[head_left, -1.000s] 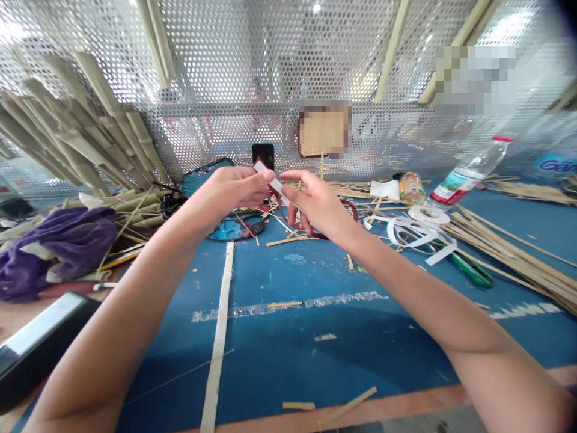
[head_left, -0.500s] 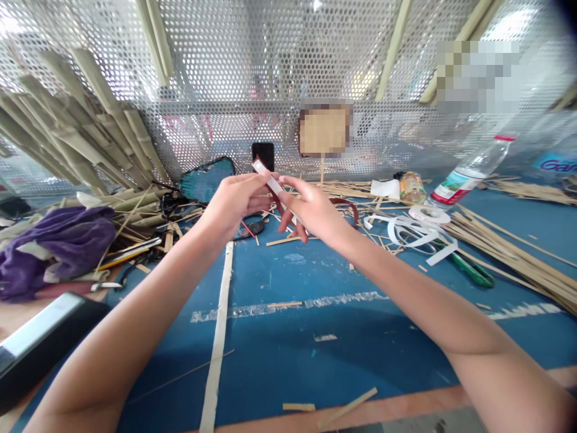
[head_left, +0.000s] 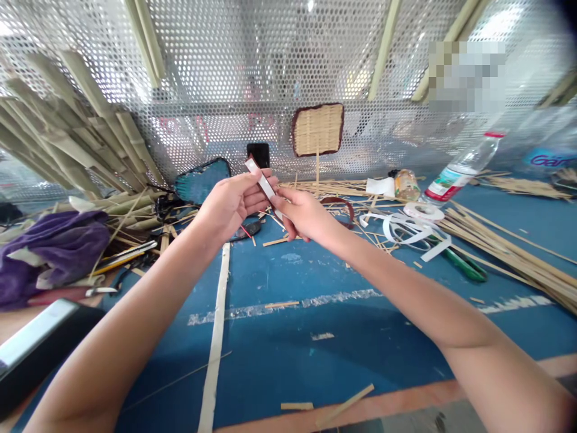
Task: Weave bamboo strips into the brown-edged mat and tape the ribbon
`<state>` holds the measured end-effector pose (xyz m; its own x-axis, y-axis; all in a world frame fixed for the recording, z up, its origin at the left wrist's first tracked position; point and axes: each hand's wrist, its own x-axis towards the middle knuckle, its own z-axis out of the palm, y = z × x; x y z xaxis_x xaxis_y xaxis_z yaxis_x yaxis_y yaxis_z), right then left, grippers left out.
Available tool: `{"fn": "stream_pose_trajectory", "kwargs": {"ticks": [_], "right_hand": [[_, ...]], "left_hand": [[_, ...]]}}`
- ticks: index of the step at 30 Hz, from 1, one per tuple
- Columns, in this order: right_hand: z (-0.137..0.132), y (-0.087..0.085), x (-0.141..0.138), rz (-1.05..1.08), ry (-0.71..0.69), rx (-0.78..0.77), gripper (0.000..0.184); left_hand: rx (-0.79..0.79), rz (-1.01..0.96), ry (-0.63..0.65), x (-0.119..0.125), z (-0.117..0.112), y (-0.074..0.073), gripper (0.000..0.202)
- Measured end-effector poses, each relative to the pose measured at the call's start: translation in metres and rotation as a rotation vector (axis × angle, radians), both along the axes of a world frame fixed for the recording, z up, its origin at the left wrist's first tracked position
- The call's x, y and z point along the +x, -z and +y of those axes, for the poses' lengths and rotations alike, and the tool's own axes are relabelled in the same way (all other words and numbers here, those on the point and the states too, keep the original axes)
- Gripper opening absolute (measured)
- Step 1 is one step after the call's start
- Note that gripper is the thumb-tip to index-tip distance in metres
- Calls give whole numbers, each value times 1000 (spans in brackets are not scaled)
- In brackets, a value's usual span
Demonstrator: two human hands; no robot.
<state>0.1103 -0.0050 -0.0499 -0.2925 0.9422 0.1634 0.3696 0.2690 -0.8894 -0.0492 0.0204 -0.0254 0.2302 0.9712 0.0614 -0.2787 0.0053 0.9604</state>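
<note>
Both hands are raised over a blue work table (head_left: 315, 349) and meet at a narrow white strip (head_left: 258, 177). My left hand (head_left: 229, 201) pinches the strip near its upper end with thumb and fingers closed. The fingers of my right hand (head_left: 303, 214) are closed on the strip's lower end. The strip slants from upper left to lower right between them. A dark red curved band (head_left: 340, 204) lies on the table just behind my right hand.
Long bamboo strip (head_left: 215, 337) on the table below my hands. Bamboo slats (head_left: 500, 246) and green-handled tool (head_left: 464, 264) at right, white tape roll (head_left: 424, 211), plastic bottle (head_left: 455, 171). Purple cloth (head_left: 49, 246) and bamboo pieces at left. Woven fan (head_left: 318, 129) against the perforated metal wall.
My hands have drawn closer together and slightly lower on the strip; my right hand slid left toward the left hand. The view shifted a little.
</note>
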Motion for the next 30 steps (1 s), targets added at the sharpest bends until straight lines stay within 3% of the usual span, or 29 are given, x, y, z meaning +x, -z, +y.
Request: {"fn": "stream_pose_trajectory", "kwargs": {"ticks": [4, 9, 11, 15, 24, 30], "right_hand": [[4, 7, -3, -20, 73, 89, 27], [6, 11, -4, 62, 56, 146, 29], [5, 11, -3, 62, 31, 172, 31], [4, 11, -2, 55, -14, 206, 29], [9, 15, -3, 111, -68, -19, 29], [18, 24, -3, 134, -117, -95, 36]], "left_hand": [[4, 29, -22, 1, -6, -4, 24], [316, 258, -189, 0, -9, -3, 19], [365, 384, -222, -1, -6, 0, 22], [312, 522, -156, -2, 3, 4, 26], [176, 434, -162, -9, -6, -15, 24], [166, 396, -104, -9, -4, -12, 29]]}}
